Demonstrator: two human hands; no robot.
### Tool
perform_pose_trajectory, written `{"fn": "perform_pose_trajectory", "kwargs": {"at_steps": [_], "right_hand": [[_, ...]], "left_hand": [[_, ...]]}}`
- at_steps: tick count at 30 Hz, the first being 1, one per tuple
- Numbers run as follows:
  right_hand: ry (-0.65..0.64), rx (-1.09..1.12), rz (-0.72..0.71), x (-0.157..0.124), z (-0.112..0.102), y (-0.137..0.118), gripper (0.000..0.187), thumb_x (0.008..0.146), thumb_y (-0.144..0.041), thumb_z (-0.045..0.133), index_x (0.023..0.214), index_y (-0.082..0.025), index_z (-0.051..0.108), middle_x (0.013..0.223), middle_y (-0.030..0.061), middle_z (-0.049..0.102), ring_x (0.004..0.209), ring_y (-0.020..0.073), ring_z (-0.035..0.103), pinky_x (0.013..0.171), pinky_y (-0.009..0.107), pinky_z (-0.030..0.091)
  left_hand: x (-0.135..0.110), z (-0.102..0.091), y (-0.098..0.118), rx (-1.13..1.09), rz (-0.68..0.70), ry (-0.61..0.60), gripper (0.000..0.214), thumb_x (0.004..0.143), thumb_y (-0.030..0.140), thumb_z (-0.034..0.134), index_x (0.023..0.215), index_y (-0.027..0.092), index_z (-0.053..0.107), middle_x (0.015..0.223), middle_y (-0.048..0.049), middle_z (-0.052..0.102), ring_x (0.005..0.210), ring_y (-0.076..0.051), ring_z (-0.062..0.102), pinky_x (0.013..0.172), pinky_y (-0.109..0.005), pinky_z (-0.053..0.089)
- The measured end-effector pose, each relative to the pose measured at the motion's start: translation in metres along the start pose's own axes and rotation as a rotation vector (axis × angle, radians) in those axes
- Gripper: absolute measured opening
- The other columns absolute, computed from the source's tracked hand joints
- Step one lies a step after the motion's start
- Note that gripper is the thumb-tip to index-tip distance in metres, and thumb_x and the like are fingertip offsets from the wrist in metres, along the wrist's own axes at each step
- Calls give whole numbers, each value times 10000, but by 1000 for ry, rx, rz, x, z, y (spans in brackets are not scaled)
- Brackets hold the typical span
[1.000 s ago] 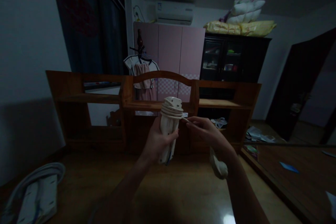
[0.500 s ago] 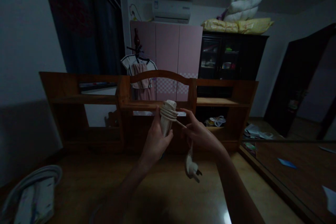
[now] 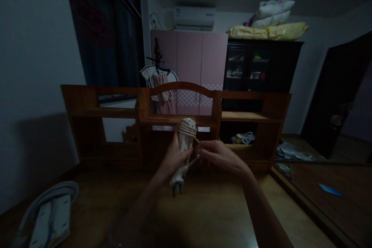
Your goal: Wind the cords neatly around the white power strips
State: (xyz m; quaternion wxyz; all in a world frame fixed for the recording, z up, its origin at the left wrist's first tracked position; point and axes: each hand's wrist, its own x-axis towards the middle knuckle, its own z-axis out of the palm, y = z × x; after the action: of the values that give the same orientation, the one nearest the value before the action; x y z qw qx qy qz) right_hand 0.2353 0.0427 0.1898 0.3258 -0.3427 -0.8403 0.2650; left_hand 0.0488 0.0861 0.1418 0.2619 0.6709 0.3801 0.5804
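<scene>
A white power strip stands nearly upright in my left hand, whose fingers and thumb wrap its lower part. Several turns of its own cord circle the strip near the top. Between the fingertips of my right hand, just right of the strip, the loose end of the cord is pinched. From there the cord bends back to the plug, which hangs below the strip with its prongs pointing down.
A second power strip with coiled cord lies at the lower left on the wooden surface. Ahead stands a wooden shelf unit. Plastic bags and a blue sheet lie to the right.
The plug has swung left from under my right hand to below the strip. My right hand has come lower and closer to the strip. The view has shifted slightly.
</scene>
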Motion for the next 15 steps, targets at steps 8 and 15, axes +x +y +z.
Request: {"fn": "perform_pose_trajectory", "kwargs": {"at_steps": [8, 15], "right_hand": [[-17, -204, -82, -2, -2, -11, 102, 825, -227, 621, 919, -191, 644, 740, 4, 668, 652, 139, 610, 577, 207, 408], [236, -538, -112, -7, -20, -23, 220, 888, -288, 551, 716, -188, 644, 624, -4, 589, 568, 116, 509, 535, 226, 302]], "left_hand": [[0, -6, 6, -44, -3, -81, 819, 731, 261, 687, 1435, 166, 280, 1272, -126, 574, 1111, -212, 592, 975, -354, 431], [-16, -7, 22, 101, 102, -457, 906, 688, 179, 637, 1486, 220, 210, 1277, -86, 580, 1094, -238, 582, 936, -377, 450]]}}
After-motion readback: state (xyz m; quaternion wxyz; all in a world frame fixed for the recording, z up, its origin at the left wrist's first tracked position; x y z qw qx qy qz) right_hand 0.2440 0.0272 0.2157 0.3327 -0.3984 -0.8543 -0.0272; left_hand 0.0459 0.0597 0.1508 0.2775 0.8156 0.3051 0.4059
